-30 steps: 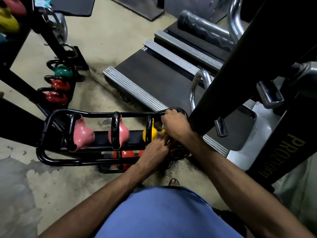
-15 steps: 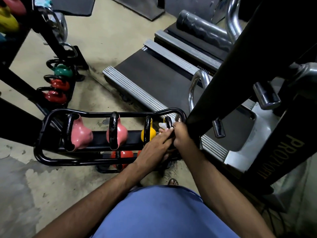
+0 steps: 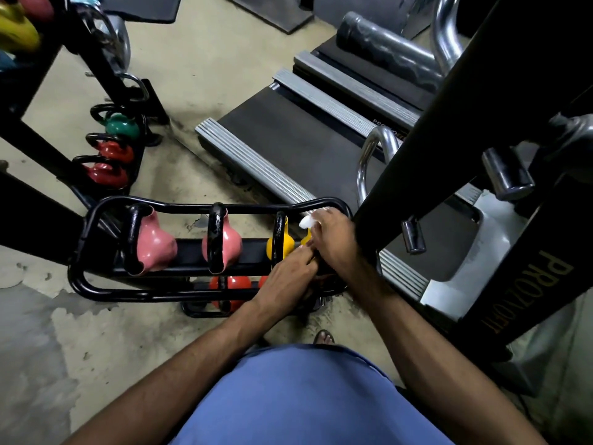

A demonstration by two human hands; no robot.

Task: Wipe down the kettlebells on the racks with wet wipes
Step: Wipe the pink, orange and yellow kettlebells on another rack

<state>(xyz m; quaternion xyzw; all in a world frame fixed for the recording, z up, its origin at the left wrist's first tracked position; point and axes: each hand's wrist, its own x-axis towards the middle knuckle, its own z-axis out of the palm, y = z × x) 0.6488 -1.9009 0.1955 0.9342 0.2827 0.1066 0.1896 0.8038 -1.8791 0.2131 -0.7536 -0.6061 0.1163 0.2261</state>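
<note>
The job is at the right end of the low rack [image 3: 244,208], where the last kettlebell [image 3: 306,240] shows only as a sliver of yellow under the hands. The right hand [image 3: 337,242] sits on top of it with its fingers curled round a bunched white wet wipe [image 3: 306,221], which pokes out on the far side, just above the handle. The left hand [image 3: 288,274] reaches in from the near side with its fingers stretched nearly straight and their tips against the same bell, and it seems to be steadying it; whether it holds anything cannot be told. The next yellow kettlebell [image 3: 282,245] stands just to the left, touching or nearly touching the left fingertips. Its black handle runs near to far, across the rack's length, as do the handles of the pink kettlebells [image 3: 154,247] further left. The right hand is nearer the wipe's work, so any next stroke probably runs along that handle, towards or away from the person. Room is tight on the right, where a thick black post [image 3: 433,139] stands just beside the right wrist and the rack's curved end rail wraps close. To the left the row is open. Red kettlebells [image 3: 234,284] sit on a lower tier, partly hidden.
</note>
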